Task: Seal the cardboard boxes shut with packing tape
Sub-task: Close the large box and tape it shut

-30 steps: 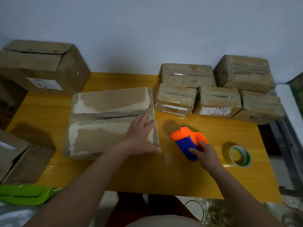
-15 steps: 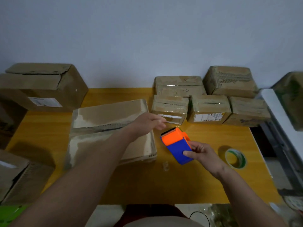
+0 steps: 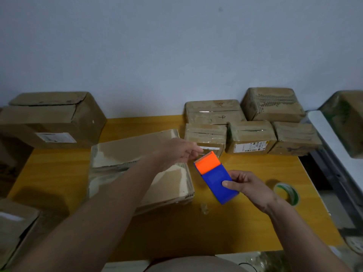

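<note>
A wide, flat cardboard box [image 3: 121,154] lies on the yellow table [image 3: 245,228] in front of me, its top scuffed and glossy with tape. My right hand [image 3: 247,185] grips the blue body of an orange and blue tape dispenser [image 3: 216,179], held just right of the box with its toothed edge pointing away. My left hand [image 3: 180,152] reaches over the box's far right corner. Its fingertips are pinched together at the toothed edge, where the clear tape end sits.
Several small taped boxes [image 3: 251,138] are stacked at the back right. A large box [image 3: 51,118] stands at the back left and another [image 3: 15,228] at the near left. A green-cored tape roll [image 3: 286,193] and a crumpled tape scrap [image 3: 204,208] lie on the table.
My left hand lifted off the flat box and reached to the dispenser's toothed edge. My right hand raised and turned the dispenser off the table. The view tilted upward.
</note>
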A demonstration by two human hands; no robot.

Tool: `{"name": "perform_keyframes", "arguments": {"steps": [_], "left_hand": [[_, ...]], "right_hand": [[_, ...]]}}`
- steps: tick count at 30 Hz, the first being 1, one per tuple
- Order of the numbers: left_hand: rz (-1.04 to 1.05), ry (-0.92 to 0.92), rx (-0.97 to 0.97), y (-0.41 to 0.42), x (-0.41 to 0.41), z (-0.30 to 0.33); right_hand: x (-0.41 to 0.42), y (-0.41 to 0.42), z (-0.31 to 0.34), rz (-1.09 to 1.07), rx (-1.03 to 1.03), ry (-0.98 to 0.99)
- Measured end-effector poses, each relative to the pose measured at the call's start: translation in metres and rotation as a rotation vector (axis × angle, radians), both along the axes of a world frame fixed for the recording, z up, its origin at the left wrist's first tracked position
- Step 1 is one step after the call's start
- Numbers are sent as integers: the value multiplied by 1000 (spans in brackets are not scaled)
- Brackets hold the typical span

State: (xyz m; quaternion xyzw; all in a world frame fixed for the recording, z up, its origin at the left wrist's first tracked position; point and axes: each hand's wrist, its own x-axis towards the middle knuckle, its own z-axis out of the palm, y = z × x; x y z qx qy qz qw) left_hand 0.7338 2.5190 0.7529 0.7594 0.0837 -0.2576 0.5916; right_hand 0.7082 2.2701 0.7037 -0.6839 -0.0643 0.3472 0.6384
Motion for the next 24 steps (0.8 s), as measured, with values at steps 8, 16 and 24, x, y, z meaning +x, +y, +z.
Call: {"name": "perform_keyframes", "arguments": {"steps": [8, 16, 24], "left_hand": [[-8, 23, -82, 17, 6, -4], [159, -47, 37, 16, 12, -16], [299, -117, 121, 25, 26, -9]], "right_hand": [[3, 11, 10, 25, -8, 13], [3, 32, 26, 47, -72, 80], [-5, 63, 46, -55, -108, -4]]}}
